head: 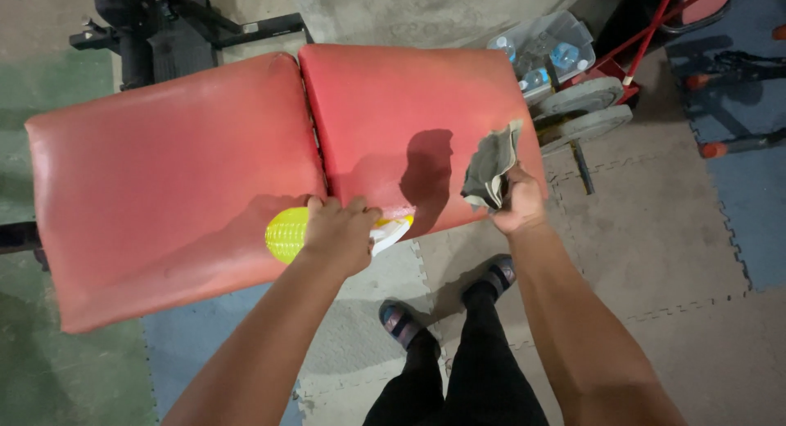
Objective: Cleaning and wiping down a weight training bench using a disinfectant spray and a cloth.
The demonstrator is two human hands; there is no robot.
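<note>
A red padded bench (180, 148) made of two cushions fills the upper left and middle. My left hand (340, 229) grips a yellow spray bottle (286, 234) with a white nozzle, held sideways over the near edge of the right cushion. My right hand (517, 201) is closed around a crumpled grey cloth (491, 166), lifted just above the right cushion's near right corner. The cloth casts a dark shadow on the pad to its left.
A black metal frame (155, 33) stands behind the bench. At the back right are a clear bin of water bottles (544, 49), grey weight plates (585, 107) and a red bar stand. Foam floor tiles lie under my feet (446, 303).
</note>
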